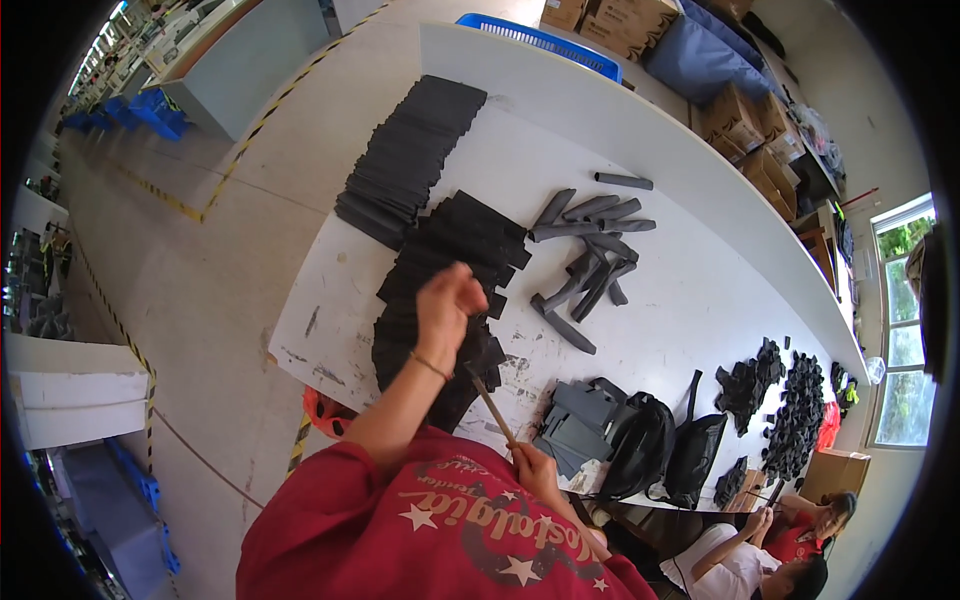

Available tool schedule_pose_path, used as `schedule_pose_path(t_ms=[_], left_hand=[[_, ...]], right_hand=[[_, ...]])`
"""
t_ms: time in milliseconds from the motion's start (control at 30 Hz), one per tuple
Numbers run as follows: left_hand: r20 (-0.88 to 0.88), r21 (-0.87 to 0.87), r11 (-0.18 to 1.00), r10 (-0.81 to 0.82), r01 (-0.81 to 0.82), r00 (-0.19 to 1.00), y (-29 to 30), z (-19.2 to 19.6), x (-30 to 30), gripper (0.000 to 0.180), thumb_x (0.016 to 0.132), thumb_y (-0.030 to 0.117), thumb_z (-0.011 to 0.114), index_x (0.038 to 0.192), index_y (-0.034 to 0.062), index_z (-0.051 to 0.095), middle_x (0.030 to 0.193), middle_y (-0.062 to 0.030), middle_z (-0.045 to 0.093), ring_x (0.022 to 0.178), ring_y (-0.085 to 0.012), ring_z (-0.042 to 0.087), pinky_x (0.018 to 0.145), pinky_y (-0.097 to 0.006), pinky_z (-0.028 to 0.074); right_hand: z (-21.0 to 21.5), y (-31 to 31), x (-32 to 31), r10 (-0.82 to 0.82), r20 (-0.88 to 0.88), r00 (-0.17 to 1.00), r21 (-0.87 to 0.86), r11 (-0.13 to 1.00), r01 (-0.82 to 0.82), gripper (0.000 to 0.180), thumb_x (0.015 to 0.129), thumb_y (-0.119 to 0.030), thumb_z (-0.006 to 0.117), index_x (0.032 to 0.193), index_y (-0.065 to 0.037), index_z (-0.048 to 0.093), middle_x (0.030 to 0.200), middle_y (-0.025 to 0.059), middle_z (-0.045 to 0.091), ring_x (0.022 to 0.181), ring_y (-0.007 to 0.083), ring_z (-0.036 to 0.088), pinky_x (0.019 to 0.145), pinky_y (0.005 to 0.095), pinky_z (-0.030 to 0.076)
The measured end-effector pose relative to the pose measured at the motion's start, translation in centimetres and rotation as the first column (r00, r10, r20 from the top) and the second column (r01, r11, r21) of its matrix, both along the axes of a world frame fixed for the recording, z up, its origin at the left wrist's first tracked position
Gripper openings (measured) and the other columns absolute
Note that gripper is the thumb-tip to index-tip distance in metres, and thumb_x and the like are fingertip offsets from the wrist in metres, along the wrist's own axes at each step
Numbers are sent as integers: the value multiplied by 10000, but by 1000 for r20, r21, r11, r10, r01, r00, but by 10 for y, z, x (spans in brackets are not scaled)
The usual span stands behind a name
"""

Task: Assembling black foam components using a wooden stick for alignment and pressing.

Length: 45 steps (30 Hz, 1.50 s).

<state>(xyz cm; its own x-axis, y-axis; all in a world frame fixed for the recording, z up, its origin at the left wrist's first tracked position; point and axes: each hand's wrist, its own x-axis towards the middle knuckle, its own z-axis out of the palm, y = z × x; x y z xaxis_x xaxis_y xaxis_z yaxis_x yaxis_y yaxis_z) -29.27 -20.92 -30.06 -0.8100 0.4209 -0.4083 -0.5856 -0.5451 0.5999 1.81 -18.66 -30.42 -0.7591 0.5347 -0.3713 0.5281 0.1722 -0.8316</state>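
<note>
Overlapping black flat pieces [455, 235] lie in a long stack along the left part of the white table [660, 290]. My left hand [450, 305] is over this stack with its fingers curled; what they hold, if anything, is hidden. Close to my body, my right hand [535, 470] grips a slim wooden-handled tool [492, 408]. The tool slants up and left, and its far end is hard to make out against the black pieces. Farther off lies a neat row of dark grey pieces [415, 150]. Loose rolled dark tubes [590, 250] are scattered right of the stack.
Grey flat sheets [575, 430] and black bags [645, 445] lie at the table's near side. Heaps of small black parts [795, 415] cover its right end, near two seated people [750, 550]. A raised white board [640, 120] borders the far edge, with a blue crate [540, 42] behind.
</note>
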Motion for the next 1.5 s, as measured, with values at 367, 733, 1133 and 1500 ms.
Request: schedule_pose_path(t_ms=[367, 733, 1133, 1500], left_hand=[[198, -162, 957, -209, 242, 958, -10, 24, 95, 372, 916, 335, 603, 1134, 75, 450, 798, -32, 524, 675, -129, 538, 586, -250, 472], [60, 66, 998, -11, 7, 998, 10, -10, -54, 252, 929, 330, 590, 848, 92, 567, 523, 81, 254, 392, -38, 212, 362, -231, 167], [-5, -225, 933, -288, 279, 958, 23, -1, 28, 388, 904, 345, 621, 1092, 10, 571, 856, -41, 630, 773, -127, 611, 662, -265, 497], [-123, -111, 607, -794, 787, 596, -2, 26, 124, 313, 1005, 290, 429, 840, 40, 521, 543, 32, 407, 431, -74, 390, 498, -262, 439]], right_hand=[[25, 14, -9, -45, -56, 997, 45, 998, 48, 154, 929, -104, 537, 1014, -28, 641, 605, 86, 543, 543, 151, 531, 532, 299, 434], [57, 32, 79, 155, 67, 986, -512, 853, -100, 268, 914, -239, 588, 998, 1, 672, 751, 41, 656, 687, 129, 582, 645, 285, 467], [52, 77, -106, -528, -433, 731, -478, 822, 310, 119, 878, -131, 675, 846, -48, 595, 593, -89, 444, 480, 4, 311, 431, 207, 217], [72, 133, -157, -534, -478, 697, -109, 824, 557, 235, 892, -226, 654, 772, -38, 581, 643, -61, 453, 616, 41, 353, 539, 221, 298]])
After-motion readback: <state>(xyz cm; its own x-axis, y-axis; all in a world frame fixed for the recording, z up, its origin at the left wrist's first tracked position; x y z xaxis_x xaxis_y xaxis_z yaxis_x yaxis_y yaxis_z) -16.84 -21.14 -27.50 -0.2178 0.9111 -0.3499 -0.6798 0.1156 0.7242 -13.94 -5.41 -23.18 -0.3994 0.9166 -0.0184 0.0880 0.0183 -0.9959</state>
